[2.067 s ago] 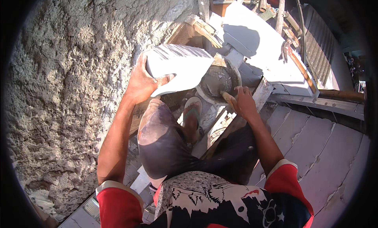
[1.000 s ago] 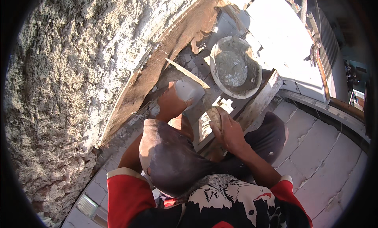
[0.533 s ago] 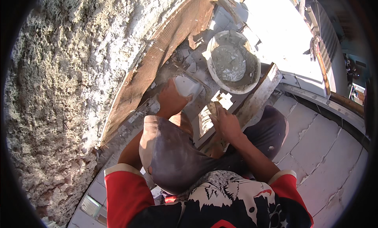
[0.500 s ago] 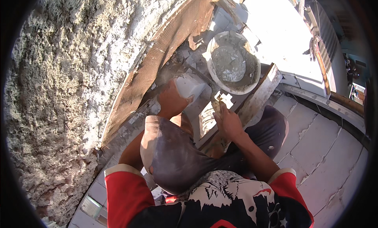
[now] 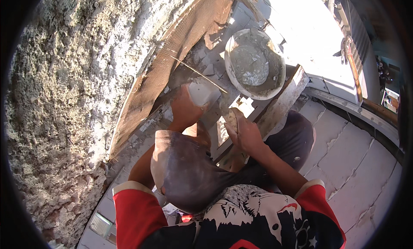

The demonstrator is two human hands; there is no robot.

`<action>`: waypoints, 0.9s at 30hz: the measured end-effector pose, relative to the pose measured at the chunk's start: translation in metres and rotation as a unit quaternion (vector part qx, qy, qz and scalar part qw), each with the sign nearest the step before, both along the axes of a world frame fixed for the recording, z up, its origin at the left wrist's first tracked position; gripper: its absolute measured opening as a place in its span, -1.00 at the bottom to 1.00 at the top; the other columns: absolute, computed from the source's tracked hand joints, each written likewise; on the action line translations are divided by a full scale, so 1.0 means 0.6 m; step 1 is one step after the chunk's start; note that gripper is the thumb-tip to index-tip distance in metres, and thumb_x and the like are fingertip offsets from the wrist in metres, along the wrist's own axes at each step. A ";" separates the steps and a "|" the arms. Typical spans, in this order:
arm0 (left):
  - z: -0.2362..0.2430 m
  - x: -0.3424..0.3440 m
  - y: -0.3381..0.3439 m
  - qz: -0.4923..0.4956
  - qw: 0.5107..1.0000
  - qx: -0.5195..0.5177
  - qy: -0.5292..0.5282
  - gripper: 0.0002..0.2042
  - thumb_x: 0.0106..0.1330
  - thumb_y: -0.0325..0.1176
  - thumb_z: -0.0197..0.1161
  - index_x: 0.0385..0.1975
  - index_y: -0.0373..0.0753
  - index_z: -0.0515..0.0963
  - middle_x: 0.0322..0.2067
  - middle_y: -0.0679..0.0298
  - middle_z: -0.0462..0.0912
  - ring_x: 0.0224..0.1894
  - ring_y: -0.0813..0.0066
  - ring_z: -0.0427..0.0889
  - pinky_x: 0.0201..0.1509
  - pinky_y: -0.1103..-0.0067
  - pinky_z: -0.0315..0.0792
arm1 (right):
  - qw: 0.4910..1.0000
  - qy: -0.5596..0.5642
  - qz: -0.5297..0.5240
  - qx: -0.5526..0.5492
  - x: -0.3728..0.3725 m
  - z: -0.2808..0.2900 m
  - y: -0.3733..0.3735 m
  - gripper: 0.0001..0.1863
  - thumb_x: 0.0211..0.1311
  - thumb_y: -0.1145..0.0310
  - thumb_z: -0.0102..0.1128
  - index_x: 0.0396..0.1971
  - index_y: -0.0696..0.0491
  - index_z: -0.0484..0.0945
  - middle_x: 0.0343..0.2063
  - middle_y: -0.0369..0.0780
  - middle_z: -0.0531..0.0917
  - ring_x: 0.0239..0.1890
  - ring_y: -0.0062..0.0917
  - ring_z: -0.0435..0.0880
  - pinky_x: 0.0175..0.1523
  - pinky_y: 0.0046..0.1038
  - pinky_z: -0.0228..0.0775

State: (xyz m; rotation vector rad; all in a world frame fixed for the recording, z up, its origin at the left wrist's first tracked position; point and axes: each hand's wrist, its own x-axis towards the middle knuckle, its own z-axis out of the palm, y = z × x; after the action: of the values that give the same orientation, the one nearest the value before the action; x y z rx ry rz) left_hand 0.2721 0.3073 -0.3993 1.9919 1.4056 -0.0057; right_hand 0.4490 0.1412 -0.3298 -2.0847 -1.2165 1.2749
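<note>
My left hand (image 5: 185, 108) grips a small white slab (image 5: 202, 94), likely a piece of tile, low beside the rough wall. My right hand (image 5: 248, 135) is closed round the worn handle of a trowel-like tool (image 5: 230, 118), close to the slab's right side. A thin, straight, light strip (image 5: 198, 74) crosses just above the slab and ends near the tool's front. It may be a blade seen edge-on; I cannot tell whether it joins the handle. Just beyond my hands stands a white bucket (image 5: 228, 68) with wet grey mortar (image 5: 254, 68) in it.
The rough plastered wall (image 5: 73, 85) rises on my left, with brown sacking (image 5: 148, 83) along its foot. A mortar-smeared board (image 5: 286, 94) leans by the bucket. Pale tiled flooring (image 5: 344, 154) lies to my right, and broken chips (image 5: 208, 69) lie behind the slab. My bent knees frame the work spot.
My right hand has shifted slightly left toward the slab. The thin light strip now shows above the slab. My left hand keeps its grip, with the slab slightly turned and shifted left.
</note>
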 end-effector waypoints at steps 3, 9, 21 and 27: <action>-0.021 -0.008 -0.011 0.013 1.000 -0.018 0.016 -0.15 -0.04 -0.02 0.72 0.20 -0.23 0.37 0.01 -0.05 0.67 0.06 -0.09 0.70 0.13 0.14 0.56 | 0.998 0.014 0.044 -0.050 0.007 -0.007 -0.005 -0.34 0.41 0.21 0.35 0.37 0.17 0.34 -0.22 0.22 0.73 -0.15 0.20 0.75 -0.04 0.07 0.59; -0.008 -0.008 0.014 0.018 1.000 -0.016 -0.020 -0.18 -0.03 -0.08 0.70 0.20 -0.22 0.38 0.02 0.00 0.64 0.07 -0.05 0.68 0.12 0.17 0.55 | 0.999 -0.025 0.048 0.010 0.016 -0.009 0.035 -0.33 0.41 0.21 0.35 0.38 0.17 0.32 -0.25 0.19 0.75 -0.21 0.20 0.75 -0.08 0.06 0.61; 0.006 -0.018 0.011 0.019 0.999 -0.027 -0.005 -0.17 -0.02 -0.16 0.70 0.25 -0.22 0.37 0.07 -0.02 0.62 0.16 -0.04 0.63 0.22 0.14 0.50 | 0.994 -0.059 0.085 -0.021 0.005 0.011 0.071 -0.38 0.45 0.15 0.28 0.32 0.22 0.34 -0.28 0.13 0.73 -0.28 0.10 0.76 -0.17 0.01 0.60; -0.009 -0.022 0.023 0.021 0.998 -0.048 -0.017 -0.17 -0.01 -0.16 0.70 0.25 -0.23 0.36 0.08 -0.04 0.61 0.17 -0.05 0.62 0.24 0.13 0.49 | 0.986 -0.067 0.114 -0.101 0.010 -0.062 0.052 -0.30 0.39 0.22 0.39 0.41 0.16 0.30 -0.41 0.18 0.73 -0.30 0.15 0.77 -0.16 0.04 0.62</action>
State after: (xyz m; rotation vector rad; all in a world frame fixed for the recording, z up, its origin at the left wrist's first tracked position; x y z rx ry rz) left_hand 0.2587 0.3212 -0.4049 1.8756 1.3980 -0.0201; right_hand 0.4553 0.1723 -0.3671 -2.2559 -1.4757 1.4307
